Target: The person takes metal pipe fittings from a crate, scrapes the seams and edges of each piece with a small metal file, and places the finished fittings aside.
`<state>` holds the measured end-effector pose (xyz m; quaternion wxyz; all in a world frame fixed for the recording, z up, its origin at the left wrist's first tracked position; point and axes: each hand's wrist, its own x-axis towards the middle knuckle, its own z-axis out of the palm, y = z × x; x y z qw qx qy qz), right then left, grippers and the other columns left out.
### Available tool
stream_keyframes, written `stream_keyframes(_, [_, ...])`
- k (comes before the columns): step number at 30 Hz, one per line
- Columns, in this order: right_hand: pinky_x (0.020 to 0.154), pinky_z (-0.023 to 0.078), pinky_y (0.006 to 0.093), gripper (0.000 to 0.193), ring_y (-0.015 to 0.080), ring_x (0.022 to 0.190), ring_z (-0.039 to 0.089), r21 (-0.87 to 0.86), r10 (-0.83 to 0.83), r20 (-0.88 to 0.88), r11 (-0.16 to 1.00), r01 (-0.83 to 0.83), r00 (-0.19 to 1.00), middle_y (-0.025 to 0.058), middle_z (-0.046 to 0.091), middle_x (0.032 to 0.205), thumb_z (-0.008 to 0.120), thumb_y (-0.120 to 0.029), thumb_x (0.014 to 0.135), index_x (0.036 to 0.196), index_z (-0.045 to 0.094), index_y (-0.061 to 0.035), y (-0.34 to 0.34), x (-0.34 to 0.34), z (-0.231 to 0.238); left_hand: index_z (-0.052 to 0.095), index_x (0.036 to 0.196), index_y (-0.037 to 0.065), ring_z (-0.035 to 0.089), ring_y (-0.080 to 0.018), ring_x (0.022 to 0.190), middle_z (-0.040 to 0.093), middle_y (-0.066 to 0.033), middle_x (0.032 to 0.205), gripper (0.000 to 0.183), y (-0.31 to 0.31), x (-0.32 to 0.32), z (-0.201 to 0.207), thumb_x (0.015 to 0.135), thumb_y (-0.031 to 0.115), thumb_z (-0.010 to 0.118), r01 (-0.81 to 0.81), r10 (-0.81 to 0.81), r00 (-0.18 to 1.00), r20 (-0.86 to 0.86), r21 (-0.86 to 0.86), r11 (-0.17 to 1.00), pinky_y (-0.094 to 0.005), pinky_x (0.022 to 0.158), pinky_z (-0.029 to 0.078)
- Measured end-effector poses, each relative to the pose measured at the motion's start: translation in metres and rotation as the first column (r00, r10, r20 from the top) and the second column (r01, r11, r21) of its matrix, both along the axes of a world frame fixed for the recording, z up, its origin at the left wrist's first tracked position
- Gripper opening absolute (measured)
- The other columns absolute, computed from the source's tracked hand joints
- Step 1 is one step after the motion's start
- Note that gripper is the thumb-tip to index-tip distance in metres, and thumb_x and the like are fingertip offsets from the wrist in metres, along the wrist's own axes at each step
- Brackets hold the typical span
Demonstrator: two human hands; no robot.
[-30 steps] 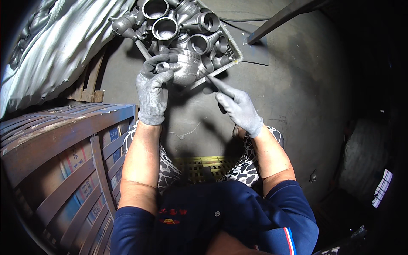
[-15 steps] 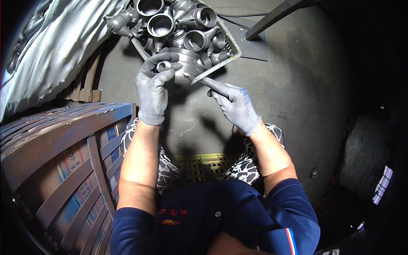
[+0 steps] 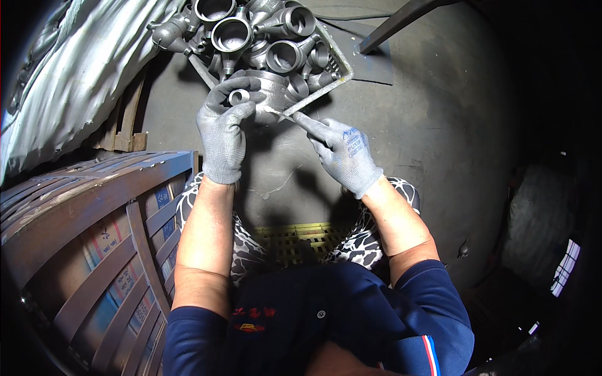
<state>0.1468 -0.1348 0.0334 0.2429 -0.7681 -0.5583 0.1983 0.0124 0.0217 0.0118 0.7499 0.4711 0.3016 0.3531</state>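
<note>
My left hand (image 3: 221, 138), in a grey coated work glove, grips a grey cast metal pipe fitting (image 3: 271, 89) by its small side outlet, fingers curled round that end. The fitting has a wide threaded mouth facing away from me. My right hand (image 3: 346, 150), gloved alike, is closed on a thin tool (image 3: 283, 115), index finger stretched along it. Its whitish tip meets the near side of the fitting. Most of the tool is hidden in the glove, so its kind cannot be made out.
Just beyond my hands, a crate (image 3: 326, 94) is heaped with similar metal fittings (image 3: 232, 34). On the left stand a slatted rack (image 3: 94, 194) with cartons inside and a large whitish sack (image 3: 81, 81). A metal leg (image 3: 401, 25) rises at far right. Yellow plastic slats (image 3: 295, 235) show between my knees.
The tool's tip has shifted slightly left along the fitting, and my right hand has turned a little with it. My left hand keeps its grip on the fitting.
</note>
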Motion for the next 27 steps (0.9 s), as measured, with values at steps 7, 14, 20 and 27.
stream_keyframes(7, [0.077,0.052,0.0404,0.038,0.0335,0.091,0.062,0.019,-0.025,-0.105,0.999,0.027,0.994,0.0135,0.065,0.100,0.054,-0.006,0.084,0.120,0.060,-0.0164,-0.001,0.006,-0.003,0.052,0.114,-0.008,0.064,-0.0261,0.095,0.062,-0.0204,0.107,0.040,-0.002,0.001,0.002,0.074,-0.005,0.055,0.000,0.001,1.000,0.018,-0.037,0.999,-0.0334,0.088,0.050])
stream_keyframes(14, [0.071,0.051,0.0307,0.041,0.0187,0.072,0.062,0.106,-0.011,-0.322,0.993,0.048,0.947,0.0131,0.064,0.079,0.050,-0.003,0.085,0.123,0.060,-0.0146,-0.002,0.011,-0.013,0.054,0.111,-0.009,0.065,-0.0203,0.089,0.063,-0.0173,0.103,0.040,-0.002,0.004,0.001,0.072,-0.006,0.053,-0.029,0.034,0.998,0.055,-0.083,0.996,-0.0256,0.077,0.053])
stream_keyframes(20, [0.072,0.051,0.0303,0.042,0.0164,0.070,0.061,0.071,-0.036,-0.303,0.996,0.060,0.952,0.0117,0.064,0.077,0.050,-0.004,0.085,0.125,0.059,-0.0142,-0.003,0.009,-0.014,0.052,0.115,-0.009,0.064,-0.0217,0.091,0.063,-0.0187,0.105,0.042,-0.003,0.002,0.003,0.073,-0.005,0.053,-0.004,0.006,1.000,0.015,-0.072,0.997,-0.0273,0.081,0.050])
stream_keyframes(27, [0.076,0.051,0.0282,0.039,0.0156,0.083,0.066,-0.120,-0.149,-0.605,0.988,0.096,0.782,0.0120,0.069,0.102,0.058,-0.006,0.086,0.125,0.057,-0.0064,0.001,0.011,0.002,0.052,0.117,-0.009,0.063,-0.0256,0.096,0.062,-0.0197,0.108,0.045,0.000,-0.001,-0.003,0.074,-0.001,0.054,0.003,-0.003,1.000,0.002,-0.061,0.998,-0.0330,0.089,0.049])
